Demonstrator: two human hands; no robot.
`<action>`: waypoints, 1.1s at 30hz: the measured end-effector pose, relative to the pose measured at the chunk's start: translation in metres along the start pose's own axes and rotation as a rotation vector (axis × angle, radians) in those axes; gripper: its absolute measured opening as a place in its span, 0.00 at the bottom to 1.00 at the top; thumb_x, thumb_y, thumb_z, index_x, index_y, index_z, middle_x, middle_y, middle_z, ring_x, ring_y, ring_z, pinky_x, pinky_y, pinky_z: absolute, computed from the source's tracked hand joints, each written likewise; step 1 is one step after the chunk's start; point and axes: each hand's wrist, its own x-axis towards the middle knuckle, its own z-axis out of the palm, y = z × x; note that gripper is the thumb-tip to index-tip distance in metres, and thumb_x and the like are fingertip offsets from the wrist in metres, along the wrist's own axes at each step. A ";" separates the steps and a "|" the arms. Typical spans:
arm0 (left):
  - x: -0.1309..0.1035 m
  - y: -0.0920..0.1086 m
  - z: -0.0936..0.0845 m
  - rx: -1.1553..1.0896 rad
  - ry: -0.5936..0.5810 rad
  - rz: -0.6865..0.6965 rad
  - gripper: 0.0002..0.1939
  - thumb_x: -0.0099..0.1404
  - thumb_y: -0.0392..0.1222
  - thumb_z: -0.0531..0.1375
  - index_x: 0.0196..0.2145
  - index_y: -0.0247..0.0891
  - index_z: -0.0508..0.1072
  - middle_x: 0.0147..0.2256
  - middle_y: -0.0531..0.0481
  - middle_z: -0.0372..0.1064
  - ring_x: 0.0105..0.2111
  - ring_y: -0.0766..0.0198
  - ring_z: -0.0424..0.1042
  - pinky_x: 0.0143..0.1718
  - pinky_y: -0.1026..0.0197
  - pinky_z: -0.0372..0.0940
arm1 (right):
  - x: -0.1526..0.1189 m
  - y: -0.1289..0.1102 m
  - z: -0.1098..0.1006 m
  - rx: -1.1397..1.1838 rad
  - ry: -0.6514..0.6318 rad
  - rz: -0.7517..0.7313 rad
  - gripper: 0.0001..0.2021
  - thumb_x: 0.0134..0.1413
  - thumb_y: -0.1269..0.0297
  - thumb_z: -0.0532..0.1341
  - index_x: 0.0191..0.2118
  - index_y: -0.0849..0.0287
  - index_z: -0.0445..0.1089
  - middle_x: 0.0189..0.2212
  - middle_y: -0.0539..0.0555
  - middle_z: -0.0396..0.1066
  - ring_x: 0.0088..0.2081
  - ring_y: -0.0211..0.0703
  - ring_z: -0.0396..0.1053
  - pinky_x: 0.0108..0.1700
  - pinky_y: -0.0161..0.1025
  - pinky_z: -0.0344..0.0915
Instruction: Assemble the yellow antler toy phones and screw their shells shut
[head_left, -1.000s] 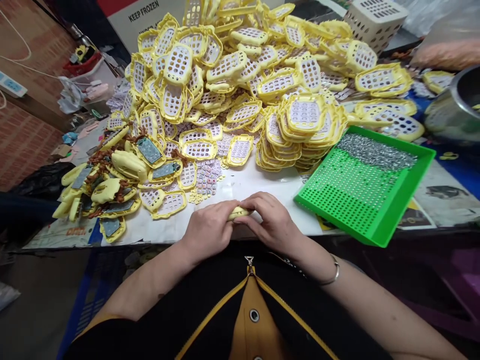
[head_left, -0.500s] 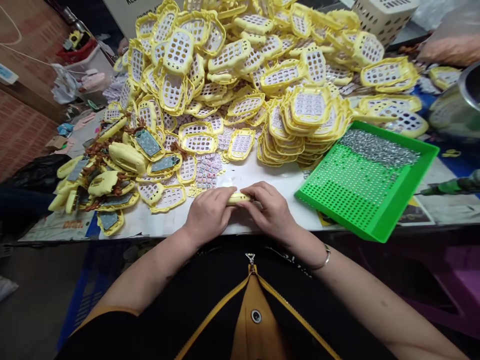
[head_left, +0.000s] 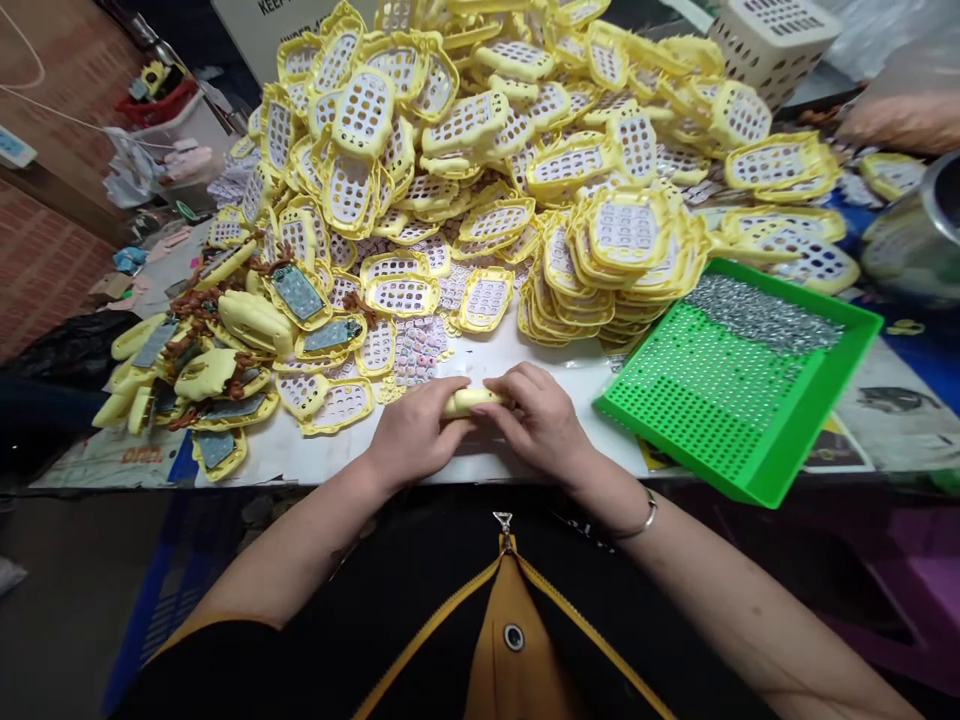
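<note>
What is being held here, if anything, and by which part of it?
A yellow plastic piece, gripped by its two ends: the left hand on one, the right hand on the other.

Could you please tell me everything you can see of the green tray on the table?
The green tray looks like plastic: shallow, rectangular, with raised walls and a bottom full of small holes. It lies turned at an angle on the person's right, one corner toward the table's near edge. Small silvery metal pieces are heaped at its far end, leaving much of the bottom bare. Stacked yellow shells stand close by on its left. Neither hand touches it.
</note>
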 end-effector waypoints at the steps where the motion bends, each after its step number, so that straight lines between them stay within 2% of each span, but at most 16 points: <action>1: -0.003 -0.003 -0.003 -0.023 0.009 -0.018 0.16 0.62 0.40 0.58 0.48 0.36 0.70 0.43 0.43 0.75 0.42 0.57 0.75 0.42 0.55 0.70 | -0.001 0.000 -0.002 -0.038 0.018 0.003 0.08 0.60 0.60 0.57 0.36 0.60 0.67 0.28 0.54 0.68 0.31 0.43 0.64 0.33 0.40 0.62; 3: -0.009 -0.006 -0.006 -0.040 0.032 -0.022 0.16 0.64 0.40 0.57 0.49 0.36 0.69 0.44 0.43 0.75 0.43 0.58 0.75 0.43 0.55 0.70 | -0.002 -0.001 -0.004 -0.164 0.056 -0.030 0.09 0.59 0.60 0.58 0.41 0.60 0.68 0.35 0.59 0.72 0.37 0.48 0.67 0.39 0.44 0.63; 5: -0.013 -0.004 -0.007 -0.017 0.048 0.038 0.15 0.66 0.38 0.55 0.49 0.36 0.69 0.44 0.43 0.75 0.44 0.59 0.75 0.45 0.55 0.70 | -0.001 -0.007 -0.006 -0.257 0.042 -0.105 0.13 0.59 0.59 0.59 0.46 0.61 0.68 0.42 0.61 0.73 0.43 0.51 0.66 0.45 0.47 0.61; 7: -0.015 0.001 -0.006 0.045 0.089 0.122 0.15 0.66 0.34 0.54 0.50 0.35 0.69 0.45 0.42 0.75 0.46 0.59 0.74 0.47 0.55 0.70 | 0.000 -0.013 -0.005 -0.245 -0.027 -0.138 0.13 0.60 0.60 0.58 0.46 0.62 0.68 0.39 0.59 0.74 0.41 0.49 0.66 0.44 0.45 0.60; 9: -0.014 0.007 -0.005 0.116 0.144 0.185 0.16 0.64 0.30 0.53 0.50 0.34 0.69 0.45 0.41 0.75 0.45 0.59 0.74 0.48 0.56 0.70 | 0.000 -0.018 -0.003 -0.182 -0.080 -0.092 0.11 0.61 0.60 0.56 0.42 0.61 0.69 0.33 0.56 0.74 0.35 0.46 0.65 0.40 0.43 0.58; 12: -0.012 0.013 -0.003 0.166 0.179 0.223 0.17 0.63 0.28 0.52 0.48 0.33 0.70 0.42 0.42 0.76 0.43 0.59 0.76 0.45 0.57 0.71 | 0.001 -0.018 0.000 -0.120 -0.068 -0.028 0.12 0.62 0.58 0.56 0.39 0.60 0.70 0.30 0.55 0.73 0.33 0.45 0.65 0.37 0.42 0.57; 15: -0.012 0.010 -0.004 0.091 0.144 0.169 0.17 0.62 0.30 0.53 0.48 0.34 0.71 0.42 0.42 0.76 0.42 0.58 0.76 0.45 0.56 0.71 | 0.004 -0.011 -0.001 -0.054 -0.091 -0.046 0.12 0.61 0.57 0.56 0.40 0.60 0.70 0.31 0.55 0.74 0.33 0.45 0.66 0.37 0.42 0.58; 17: -0.014 0.007 -0.006 -0.039 0.125 0.076 0.16 0.63 0.33 0.57 0.49 0.35 0.71 0.43 0.42 0.76 0.42 0.58 0.75 0.45 0.56 0.71 | 0.007 -0.007 -0.002 0.011 -0.108 -0.064 0.11 0.61 0.58 0.57 0.41 0.60 0.70 0.32 0.54 0.75 0.34 0.44 0.68 0.37 0.41 0.59; 21: -0.018 0.003 -0.009 -0.283 0.133 -0.126 0.15 0.64 0.39 0.58 0.48 0.36 0.73 0.43 0.44 0.76 0.41 0.60 0.76 0.44 0.60 0.70 | 0.012 -0.007 -0.006 0.059 -0.054 -0.070 0.09 0.60 0.62 0.59 0.44 0.58 0.69 0.39 0.57 0.75 0.40 0.46 0.70 0.42 0.43 0.63; 23: -0.018 0.004 -0.009 -0.325 0.136 -0.135 0.14 0.66 0.40 0.56 0.48 0.38 0.73 0.44 0.45 0.77 0.41 0.61 0.76 0.44 0.60 0.70 | 0.011 -0.012 -0.006 0.043 -0.053 -0.101 0.10 0.60 0.63 0.58 0.47 0.57 0.68 0.41 0.59 0.74 0.42 0.47 0.70 0.42 0.45 0.63; 25: -0.018 0.007 -0.009 -0.348 0.156 -0.106 0.14 0.66 0.39 0.56 0.48 0.39 0.74 0.43 0.46 0.77 0.41 0.61 0.76 0.44 0.59 0.69 | 0.009 -0.017 -0.004 0.028 -0.056 -0.116 0.12 0.60 0.62 0.58 0.48 0.57 0.68 0.38 0.58 0.74 0.39 0.47 0.69 0.40 0.45 0.63; 30: -0.014 0.014 -0.008 -0.301 0.232 -0.046 0.13 0.64 0.37 0.57 0.45 0.40 0.76 0.40 0.47 0.78 0.39 0.61 0.77 0.42 0.59 0.69 | 0.004 -0.021 0.004 0.073 0.015 -0.053 0.10 0.60 0.63 0.58 0.46 0.57 0.69 0.35 0.56 0.73 0.36 0.45 0.69 0.38 0.44 0.63; 32: -0.013 0.013 -0.007 -0.346 0.233 -0.071 0.12 0.63 0.37 0.58 0.44 0.39 0.77 0.40 0.47 0.78 0.39 0.60 0.76 0.43 0.59 0.69 | 0.004 -0.019 0.004 0.095 0.033 -0.055 0.09 0.60 0.63 0.59 0.46 0.56 0.69 0.35 0.56 0.73 0.36 0.45 0.69 0.38 0.44 0.64; 33: -0.013 0.011 -0.007 -0.414 0.227 -0.129 0.12 0.62 0.38 0.59 0.44 0.39 0.77 0.40 0.47 0.78 0.40 0.60 0.76 0.44 0.59 0.68 | 0.005 -0.019 0.002 0.086 0.042 -0.073 0.09 0.59 0.64 0.59 0.46 0.55 0.69 0.35 0.56 0.73 0.37 0.45 0.70 0.39 0.44 0.65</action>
